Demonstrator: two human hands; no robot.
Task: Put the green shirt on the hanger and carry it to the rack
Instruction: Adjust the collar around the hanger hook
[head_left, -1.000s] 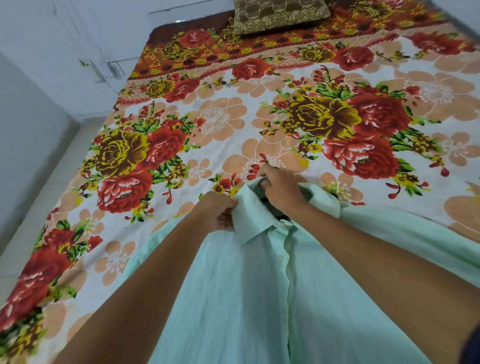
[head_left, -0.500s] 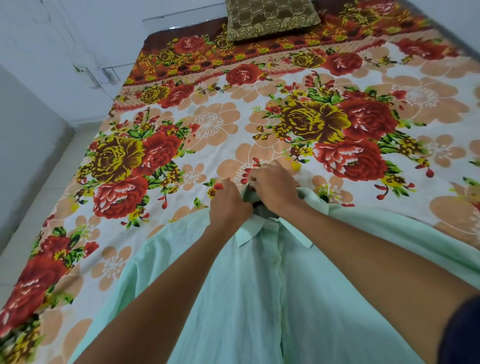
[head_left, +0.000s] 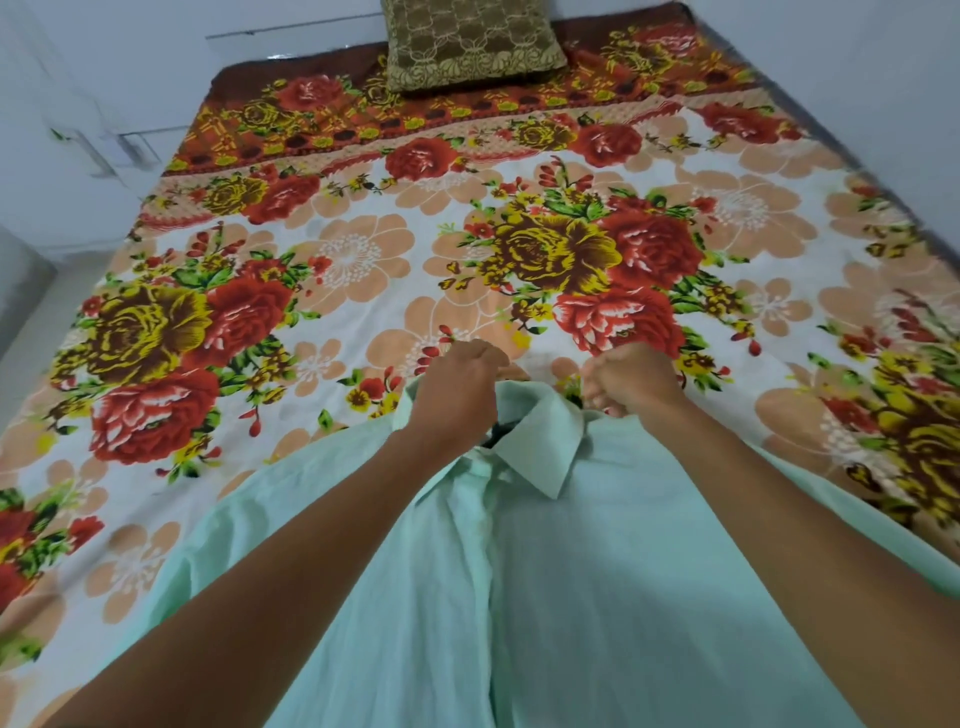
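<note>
The pale green shirt (head_left: 571, 571) lies front up on the bed, buttoned, collar pointing away from me. My left hand (head_left: 454, 395) grips the collar at its left side. My right hand (head_left: 631, 384) is curled round the shirt's fabric at the right shoulder, just beyond the collar. A small dark patch, perhaps the hanger (head_left: 501, 434), shows inside the neck opening; the rest of it is hidden under the cloth.
The bed carries a floral sheet (head_left: 363, 260) in red, yellow and peach. A brown patterned pillow (head_left: 467, 47) sits at the head. White walls close in behind and on the right; a strip of pale floor (head_left: 31, 306) runs along the left.
My hands have moved apart: the right has gone from the collar's middle to the right shoulder, and the left has shifted onto the collar's left side. The view has swung slightly right.
</note>
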